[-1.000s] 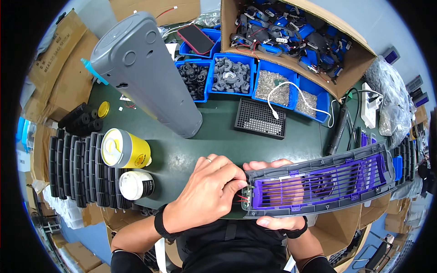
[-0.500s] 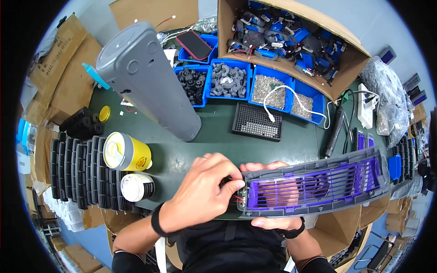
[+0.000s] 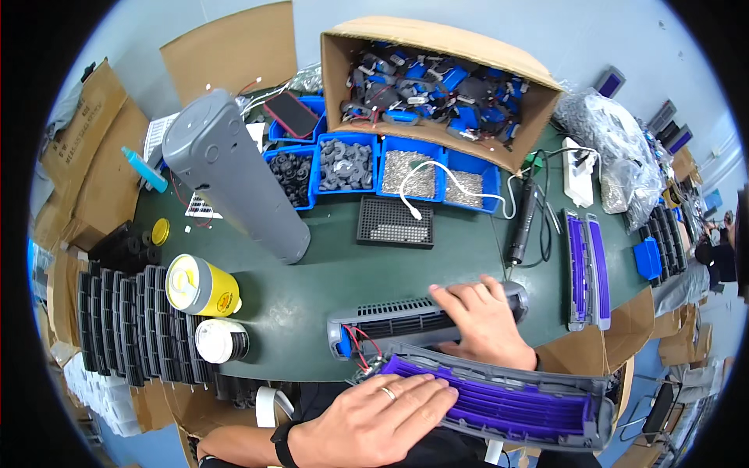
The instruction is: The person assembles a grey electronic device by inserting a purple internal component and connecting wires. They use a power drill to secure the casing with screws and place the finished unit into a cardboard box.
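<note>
A grey slotted housing (image 3: 413, 321) lies lengthwise near the table's front edge. My right hand (image 3: 488, 331) reaches over its right half, fingers bent around it. Nearer to me, a grey-framed purple grille panel (image 3: 515, 402) tilts over the table edge. My left hand (image 3: 382, 421) grips its left part, with fingers laid over the purple slats; the thumb is hidden. Thin red wires (image 3: 360, 347) run between the housing's left end, beside a blue part (image 3: 345, 342), and the panel's left end.
A tall grey casing (image 3: 234, 183) stands behind, left of blue bins (image 3: 346, 165) of small parts. A yellow cup (image 3: 204, 287) and a white-lidded jar (image 3: 221, 341) stand left. A screwdriver-like tool (image 3: 524, 222), purple strips (image 3: 587, 269) and a carton (image 3: 437, 35) lie beyond.
My left hand has left the wires and moved down onto the panel. The panel has been lowered towards me, its slats turned upward. My right hand is now on the housing, which has come into sight.
</note>
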A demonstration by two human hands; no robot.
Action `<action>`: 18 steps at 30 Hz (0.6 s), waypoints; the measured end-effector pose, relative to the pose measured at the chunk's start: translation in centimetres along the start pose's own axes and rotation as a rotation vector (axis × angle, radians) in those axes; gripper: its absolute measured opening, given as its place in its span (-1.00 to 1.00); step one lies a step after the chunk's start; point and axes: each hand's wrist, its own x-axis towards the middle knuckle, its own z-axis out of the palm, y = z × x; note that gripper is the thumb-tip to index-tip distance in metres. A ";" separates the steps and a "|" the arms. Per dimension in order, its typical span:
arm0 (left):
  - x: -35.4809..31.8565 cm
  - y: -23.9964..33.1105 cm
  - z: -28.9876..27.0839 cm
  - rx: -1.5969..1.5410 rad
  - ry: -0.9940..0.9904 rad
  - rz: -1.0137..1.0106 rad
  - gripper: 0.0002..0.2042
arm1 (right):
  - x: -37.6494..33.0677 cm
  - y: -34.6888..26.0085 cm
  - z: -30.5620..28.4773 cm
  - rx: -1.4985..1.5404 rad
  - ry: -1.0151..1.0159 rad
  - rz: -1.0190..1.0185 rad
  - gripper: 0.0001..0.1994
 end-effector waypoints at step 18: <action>1.7 -7.3 1.2 -0.060 -0.198 -0.267 -0.73 | -1.4 8.1 -5.4 0.267 0.633 0.086 -0.71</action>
